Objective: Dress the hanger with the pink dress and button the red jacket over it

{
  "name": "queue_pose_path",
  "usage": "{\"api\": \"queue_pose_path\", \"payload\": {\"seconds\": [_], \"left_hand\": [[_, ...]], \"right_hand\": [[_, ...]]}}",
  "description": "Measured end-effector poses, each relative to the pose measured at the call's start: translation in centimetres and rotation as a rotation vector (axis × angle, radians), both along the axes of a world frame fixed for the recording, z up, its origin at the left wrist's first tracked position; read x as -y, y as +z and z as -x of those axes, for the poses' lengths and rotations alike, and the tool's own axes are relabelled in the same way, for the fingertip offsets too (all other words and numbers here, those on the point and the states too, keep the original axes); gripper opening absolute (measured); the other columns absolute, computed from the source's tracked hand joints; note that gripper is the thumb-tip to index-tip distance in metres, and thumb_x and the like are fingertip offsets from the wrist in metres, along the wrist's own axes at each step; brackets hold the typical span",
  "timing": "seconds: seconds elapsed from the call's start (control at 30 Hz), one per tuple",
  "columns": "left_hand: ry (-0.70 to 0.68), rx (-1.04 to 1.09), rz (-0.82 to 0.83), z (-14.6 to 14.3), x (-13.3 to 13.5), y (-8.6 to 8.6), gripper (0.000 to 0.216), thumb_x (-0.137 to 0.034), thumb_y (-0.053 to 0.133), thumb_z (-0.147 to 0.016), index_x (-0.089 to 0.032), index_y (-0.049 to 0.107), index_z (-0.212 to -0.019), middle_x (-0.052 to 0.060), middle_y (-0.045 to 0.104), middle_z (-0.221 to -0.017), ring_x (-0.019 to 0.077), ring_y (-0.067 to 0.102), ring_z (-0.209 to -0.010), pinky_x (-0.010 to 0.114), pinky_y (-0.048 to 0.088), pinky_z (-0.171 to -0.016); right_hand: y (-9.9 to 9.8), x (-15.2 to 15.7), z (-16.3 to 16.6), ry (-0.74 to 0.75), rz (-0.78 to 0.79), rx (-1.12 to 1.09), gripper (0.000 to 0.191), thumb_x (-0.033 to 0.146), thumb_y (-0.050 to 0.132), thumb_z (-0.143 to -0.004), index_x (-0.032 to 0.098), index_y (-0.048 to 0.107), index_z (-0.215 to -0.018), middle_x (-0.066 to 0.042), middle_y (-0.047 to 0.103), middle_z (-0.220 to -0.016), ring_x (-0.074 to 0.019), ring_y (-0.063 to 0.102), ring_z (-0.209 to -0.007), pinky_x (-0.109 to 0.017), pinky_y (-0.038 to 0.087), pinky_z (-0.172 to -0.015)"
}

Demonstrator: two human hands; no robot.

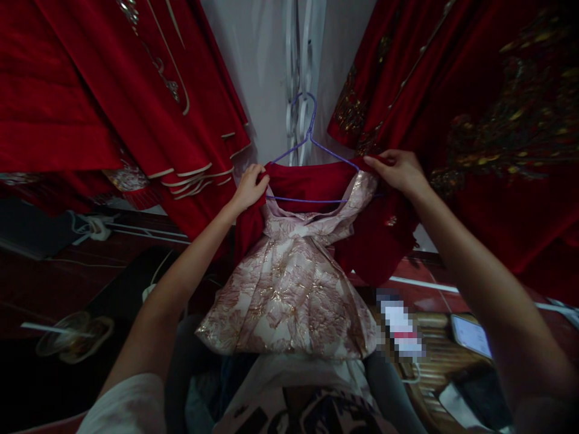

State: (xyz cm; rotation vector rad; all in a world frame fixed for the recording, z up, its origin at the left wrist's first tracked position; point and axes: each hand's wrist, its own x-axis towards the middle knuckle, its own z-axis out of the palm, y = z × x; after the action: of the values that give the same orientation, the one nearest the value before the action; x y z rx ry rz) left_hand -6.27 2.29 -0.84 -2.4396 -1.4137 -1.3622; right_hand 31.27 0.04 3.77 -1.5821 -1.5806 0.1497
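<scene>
A small pink and gold brocade dress hangs in front of me on a purple wire hanger. Red cloth, which looks like a jacket, lies behind the dress and around its shoulders. At the left shoulder, my left hand is closed on the edge of the red jacket. My right hand pinches the jacket's other shoulder, near the right end of the hanger. The hanger's hook is up against a white metal fitting.
Long red garments with ornaments hang at left and right. A phone and a dark item rest on a slatted wooden surface. A plastic cup with a straw stands lower left.
</scene>
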Motion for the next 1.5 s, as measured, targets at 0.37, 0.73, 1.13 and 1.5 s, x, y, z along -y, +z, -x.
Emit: {"api": "queue_pose_path", "payload": {"seconds": [0.37, 0.73, 1.13, 1.5], "left_hand": [[0.150, 0.111, 0.057, -3.3, 3.6, -1.5, 0.009, -0.027, 0.047, -0.090, -0.019, 0.051, -0.087, 0.009, 0.053, -0.089, 0.0254, 0.053, -0.096, 0.045, 0.040, -0.093], [-0.278, 0.672, 0.401, -7.8, 4.6, -3.1, 0.038, -0.054, 0.039, -0.092, -0.020, 0.052, -0.080, 0.002, 0.055, -0.081, 0.0140, 0.055, -0.081, 0.029, 0.045, -0.081], [-0.304, 0.780, 0.274, -7.3, 7.3, -6.1, 0.023, -0.025, 0.059, -0.083, -0.024, 0.057, -0.106, 0.006, 0.063, -0.106, 0.0142, 0.062, -0.097, 0.031, 0.050, -0.090], [-0.223, 0.927, 0.299, -8.3, 6.6, -6.4, 0.012, -0.013, 0.064, -0.070, -0.018, 0.055, -0.077, -0.001, 0.062, -0.078, 0.0100, 0.062, -0.075, 0.024, 0.051, -0.076]], "right_hand": [[-3.2, -0.8, 7.4, 0.097, 0.019, -0.247, 0.017, 0.036, 0.053, -0.086, 0.021, 0.048, -0.081, -0.001, 0.055, -0.068, -0.0162, 0.052, -0.062, -0.032, 0.045, -0.066], [-7.5, 3.1, 17.9, 0.510, -0.059, -0.644, 0.036, 0.057, 0.044, -0.088, 0.023, 0.045, -0.098, -0.002, 0.056, -0.086, -0.0141, 0.056, -0.081, -0.028, 0.048, -0.077], [-9.6, 6.0, 15.5, 0.728, 0.119, -0.812, 0.046, 0.048, 0.061, -0.082, 0.030, 0.059, -0.124, -0.003, 0.064, -0.122, -0.0190, 0.059, -0.114, -0.038, 0.048, -0.099], [-9.2, 5.6, 15.4, 0.678, -0.005, -0.773, 0.040, 0.041, 0.070, -0.076, 0.023, 0.069, -0.112, -0.004, 0.069, -0.115, -0.0196, 0.065, -0.106, -0.040, 0.047, -0.103]]}}
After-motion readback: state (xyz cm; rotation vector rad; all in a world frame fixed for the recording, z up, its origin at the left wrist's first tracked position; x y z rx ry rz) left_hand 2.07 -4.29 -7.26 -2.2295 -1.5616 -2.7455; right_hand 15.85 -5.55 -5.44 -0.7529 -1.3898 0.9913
